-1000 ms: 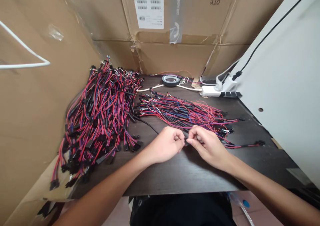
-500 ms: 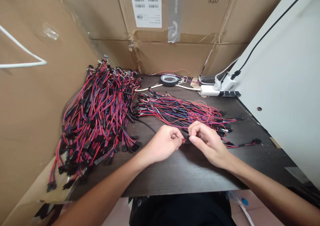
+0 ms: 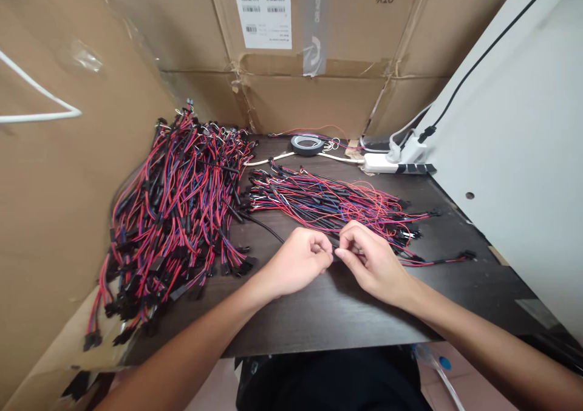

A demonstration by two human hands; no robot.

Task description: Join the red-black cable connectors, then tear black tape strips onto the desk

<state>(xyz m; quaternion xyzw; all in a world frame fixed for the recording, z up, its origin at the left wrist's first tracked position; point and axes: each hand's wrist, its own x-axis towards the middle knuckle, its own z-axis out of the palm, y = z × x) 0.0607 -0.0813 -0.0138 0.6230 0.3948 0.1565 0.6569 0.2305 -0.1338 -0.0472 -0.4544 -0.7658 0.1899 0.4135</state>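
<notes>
My left hand (image 3: 303, 260) is closed in a pinch on a thin wire harness (image 3: 336, 248), of which only a short dark piece shows between the fingertips. My right hand (image 3: 371, 260) pinches the same harness close beside it, the two sets of fingertips nearly touching. A black cable (image 3: 262, 223) runs from the left toward my left hand and passes behind it. Just beyond both hands lies a bundle of red, blue and black wire harnesses (image 3: 314, 198). The fingers hide most of the held part.
A tall heap of wire harnesses (image 3: 182, 198) fills the left side. Behind are a roll of black tape (image 3: 308, 146) and a white power strip (image 3: 380, 163) with plugs. Cardboard (image 3: 314, 101) walls the back and left; a white panel (image 3: 514, 125) stands right.
My right fingertips have moved left, closer to my left hand. The small black flap and red wire seen between the hands before are now mostly covered. The view has shifted slightly.
</notes>
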